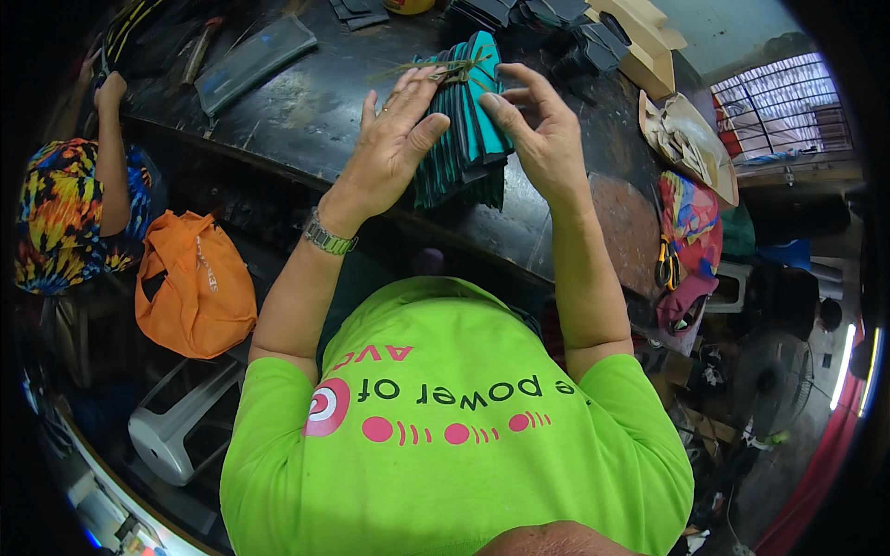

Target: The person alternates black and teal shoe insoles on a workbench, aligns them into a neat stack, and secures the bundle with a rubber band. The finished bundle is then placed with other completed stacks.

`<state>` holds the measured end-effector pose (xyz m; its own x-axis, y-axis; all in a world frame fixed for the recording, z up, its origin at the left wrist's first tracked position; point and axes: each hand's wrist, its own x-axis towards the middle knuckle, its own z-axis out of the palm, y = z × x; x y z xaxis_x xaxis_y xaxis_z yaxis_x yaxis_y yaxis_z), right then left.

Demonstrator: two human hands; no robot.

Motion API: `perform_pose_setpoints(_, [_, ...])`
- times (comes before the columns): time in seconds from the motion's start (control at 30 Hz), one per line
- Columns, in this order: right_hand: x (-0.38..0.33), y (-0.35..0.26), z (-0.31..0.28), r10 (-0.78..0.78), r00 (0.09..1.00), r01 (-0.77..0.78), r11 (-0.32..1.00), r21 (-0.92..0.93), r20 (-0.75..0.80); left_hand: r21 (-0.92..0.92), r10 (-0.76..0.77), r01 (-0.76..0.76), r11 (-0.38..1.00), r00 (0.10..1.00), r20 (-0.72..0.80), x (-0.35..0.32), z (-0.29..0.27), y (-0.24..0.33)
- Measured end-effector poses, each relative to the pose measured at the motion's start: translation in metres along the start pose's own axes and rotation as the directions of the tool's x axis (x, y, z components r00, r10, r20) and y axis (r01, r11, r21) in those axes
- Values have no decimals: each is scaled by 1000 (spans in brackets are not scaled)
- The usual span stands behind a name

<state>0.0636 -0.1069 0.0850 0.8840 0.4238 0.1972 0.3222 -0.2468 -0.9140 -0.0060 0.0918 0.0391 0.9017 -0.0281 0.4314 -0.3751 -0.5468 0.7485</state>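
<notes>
A bundle of teal and black flat cut pieces (477,130) stands on edge on the dark table, with a thin brownish tie (456,70) knotted round its upper part. Against the bundle's left side lies my left hand (394,130), its fingers stretched out by the tie and its thumb apart. At the opposite side, my right hand (538,130) has bent, spread fingers, with the thumb tip at the outer teal piece. Some of the left fingertips are hard to make out beside the tie.
Dark stacked pieces (593,46) and an open cardboard box (640,46) occupy the table's far right. A clear plastic packet (255,63) lies at left. Orange-handled scissors (667,264) hang at right. Another person's hand (110,91) is at far left, above an orange bag (195,287).
</notes>
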Motion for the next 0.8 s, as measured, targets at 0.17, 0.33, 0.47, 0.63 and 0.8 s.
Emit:
perform_pose_setpoints(0.17, [-12,-3,4,161,978,-206,857,472,135,-80,96,-97,992,995,-17,9,8,38])
perform_pose_setpoints(0.33, [-30,4,-18,183,983,-118,665,738,-7,-16,233,-233,972,972,-5,30,28,71])
perform_pose_setpoints(0.47, [-50,19,-58,151,987,-38,569,822,-60,-368,381,-367,854,924,-36,53,42,76])
perform_pose_setpoints(0.63, [-63,53,-76,230,972,-139,725,675,-46,-496,114,-157,854,987,-115,56,-5,-16])
perform_pose_setpoints(0.8, [-48,77,-29,226,974,-194,878,438,-21,270,-335,340,901,940,-66,20,-9,-104])
